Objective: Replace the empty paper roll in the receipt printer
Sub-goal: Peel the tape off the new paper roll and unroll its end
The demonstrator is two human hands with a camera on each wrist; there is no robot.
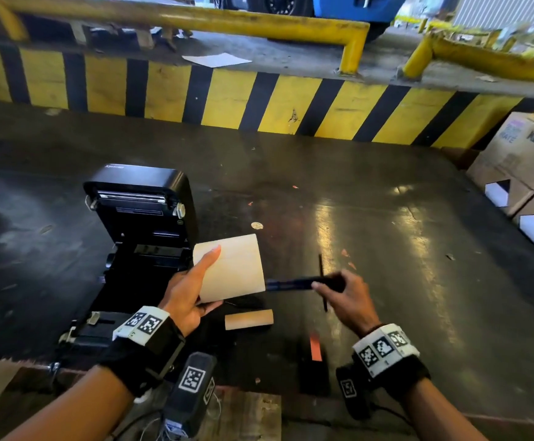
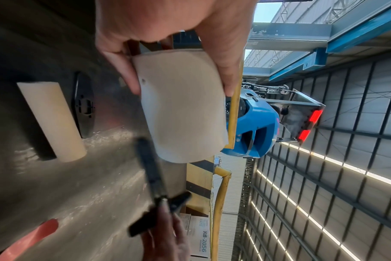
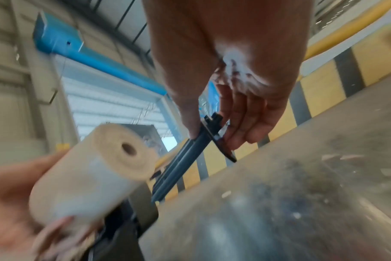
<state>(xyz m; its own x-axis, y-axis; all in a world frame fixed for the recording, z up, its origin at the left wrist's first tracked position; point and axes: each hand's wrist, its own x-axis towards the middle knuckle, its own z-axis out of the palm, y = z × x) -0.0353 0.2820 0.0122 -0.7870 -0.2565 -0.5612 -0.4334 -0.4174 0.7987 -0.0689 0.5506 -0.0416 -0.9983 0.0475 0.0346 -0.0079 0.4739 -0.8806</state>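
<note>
The black receipt printer stands open on the dark table, lid tipped back. My left hand grips a full cream paper roll just right of the printer. My right hand pinches a black plastic spindle with a flange, its tip pointing at the roll's right end and core hole. The empty brown cardboard core lies on the table below the roll.
A black disc-shaped flange lies by the empty core. A black object with an orange strip sits near the table's front edge. Cardboard boxes stand at the right. A yellow-black striped kerb runs behind.
</note>
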